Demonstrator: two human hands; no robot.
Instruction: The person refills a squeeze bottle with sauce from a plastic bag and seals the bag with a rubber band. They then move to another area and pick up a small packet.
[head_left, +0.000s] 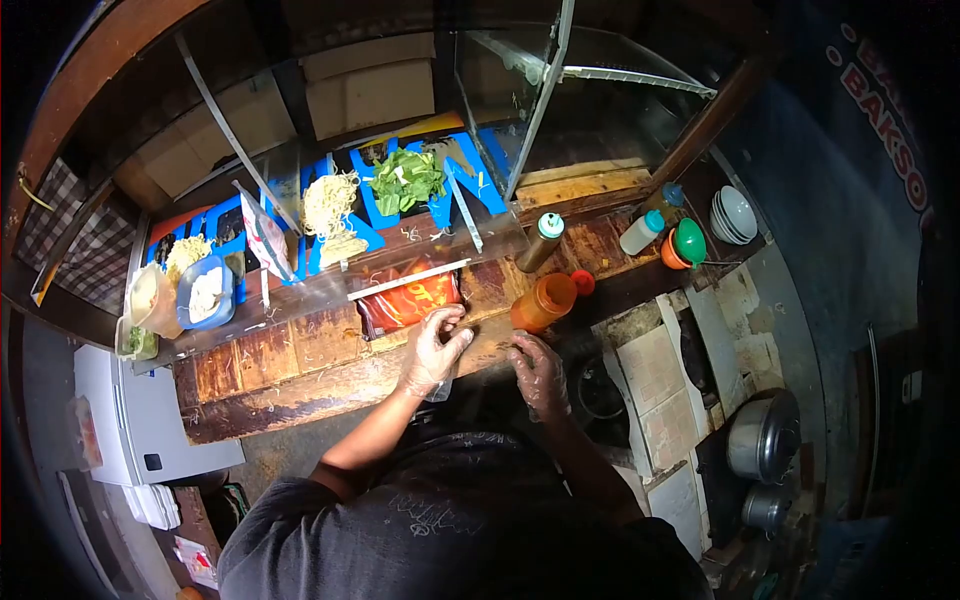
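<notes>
Both my hands wear clear plastic gloves and hover over the front of the wooden counter. My left hand is open, its thumb apart from loosely curled fingers, right beside the lower edge of a red packet marked "HOT". Over to the right, my right hand is also open, with half-bent fingers and nothing seen in it. Just beyond its fingertips stands an orange squeeze bottle, and a small red cap or lid is close by. Behind that rises a dark sauce bottle with a pale green top.
Noodles and leafy greens lie on the blue-lettered shelf behind glass. A blue tub is at its left end. White bowls and a white bottle stand right. Metal pots are lower right.
</notes>
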